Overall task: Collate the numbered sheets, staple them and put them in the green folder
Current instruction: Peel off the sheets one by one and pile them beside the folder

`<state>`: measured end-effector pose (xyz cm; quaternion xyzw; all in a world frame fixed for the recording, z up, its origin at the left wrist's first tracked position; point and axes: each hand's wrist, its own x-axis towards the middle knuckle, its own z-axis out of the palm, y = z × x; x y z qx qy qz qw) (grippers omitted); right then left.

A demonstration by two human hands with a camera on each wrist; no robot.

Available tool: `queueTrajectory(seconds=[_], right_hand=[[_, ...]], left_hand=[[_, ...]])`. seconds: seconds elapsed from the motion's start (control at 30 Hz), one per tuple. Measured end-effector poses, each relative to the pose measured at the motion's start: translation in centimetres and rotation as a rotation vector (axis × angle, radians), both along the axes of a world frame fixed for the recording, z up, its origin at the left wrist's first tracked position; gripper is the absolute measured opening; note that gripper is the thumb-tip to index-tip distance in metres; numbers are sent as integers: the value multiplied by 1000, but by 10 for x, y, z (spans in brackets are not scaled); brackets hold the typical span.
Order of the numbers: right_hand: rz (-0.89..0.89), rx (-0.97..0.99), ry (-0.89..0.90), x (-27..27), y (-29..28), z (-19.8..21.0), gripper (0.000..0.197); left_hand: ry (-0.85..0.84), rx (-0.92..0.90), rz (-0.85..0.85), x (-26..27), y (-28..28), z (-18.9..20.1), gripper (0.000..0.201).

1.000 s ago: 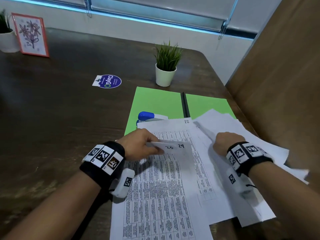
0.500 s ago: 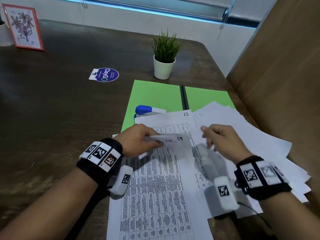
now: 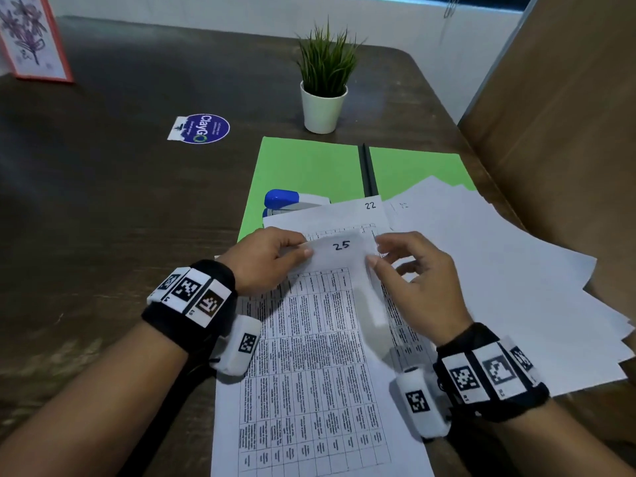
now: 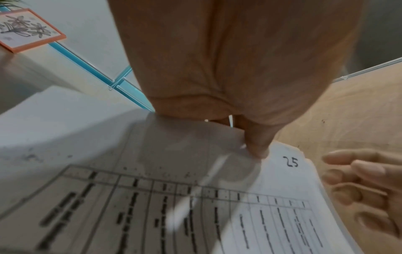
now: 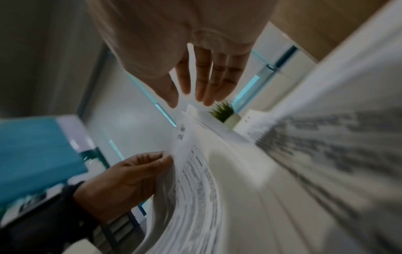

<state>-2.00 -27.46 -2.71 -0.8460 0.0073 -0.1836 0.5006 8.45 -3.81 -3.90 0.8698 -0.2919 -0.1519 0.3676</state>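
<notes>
The printed sheet numbered 25 tops a stack in front of me, its top edge lifted. My left hand pinches that edge at its left; in the left wrist view the thumb presses on the paper beside the number. My right hand is at the sheet's right edge, fingers straight and spread in the right wrist view, thumb just touching the paper. A sheet marked 22 lies behind. The green folder lies open beyond, with a blue stapler on it.
Loose white sheets fan out to the right, over the folder's right half. A small potted plant stands behind the folder. A round sticker and a framed picture are far left. A wooden panel bounds the right side.
My right hand left the loose sheets and came across to the right edge of the lifted sheet. The number 29 no longer shows; only 25 is on top. My left hand kept its pinch.
</notes>
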Motion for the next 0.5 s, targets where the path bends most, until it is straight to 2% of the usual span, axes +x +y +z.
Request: queueTrajectory(seconds=[0.07, 0.2, 0.27, 0.4, 0.5], right_hand=[[26, -92, 2, 1, 5, 2, 29], [41, -194, 118, 9, 16, -3, 51], [27, -154, 100, 10, 19, -4, 46], [27, -76, 22, 8, 20, -1, 24], [42, -20, 1, 2, 21, -4, 21]], left_hand=[[-6, -9, 15, 0, -1, 0, 38], [-25, -24, 11, -3, -3, 2, 41], [-12, -31, 14, -4, -3, 4, 44], [11, -49, 4, -4, -4, 7, 47], [35, -47, 10, -5, -4, 8, 46]])
